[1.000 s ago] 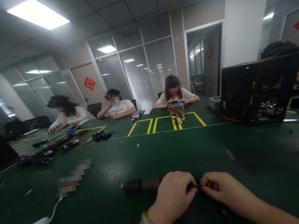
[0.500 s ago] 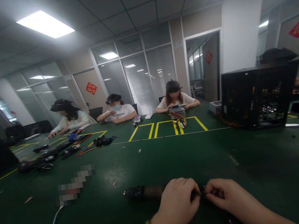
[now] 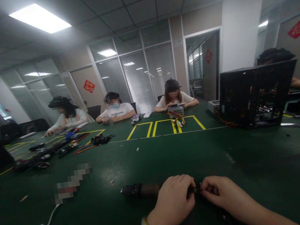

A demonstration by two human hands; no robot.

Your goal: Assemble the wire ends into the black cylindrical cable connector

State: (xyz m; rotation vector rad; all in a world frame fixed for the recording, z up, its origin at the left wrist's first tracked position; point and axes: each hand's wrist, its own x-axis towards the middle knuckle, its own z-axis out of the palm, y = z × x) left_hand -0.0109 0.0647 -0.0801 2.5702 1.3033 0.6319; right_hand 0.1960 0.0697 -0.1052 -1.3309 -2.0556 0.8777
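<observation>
Evidently, fingertip work is in hand; left hand (image 3: 176,198) and right hand (image 3: 218,191), fingers nearly closed, seem to pinch a small dark part (image 3: 196,188) between them, right of a cylindrical tool (image 3: 147,190); the next move likely calls for steady fingertips.

A small dark piece (image 3: 195,188) sits between the fingertips of the left hand (image 3: 174,196) and those of the right hand (image 3: 219,190), pinched from both sides, with a glint of metal near the left fingertips (its shape is mostly covered). Just behind the left fingers, a dark cylindrical tool (image 3: 150,190) lies on its side, its ringed black head and bright tip pointing left, away from the fingers. Its brownish barrel runs behind the left knuckles; whether it joins the piece cannot be told.
</observation>
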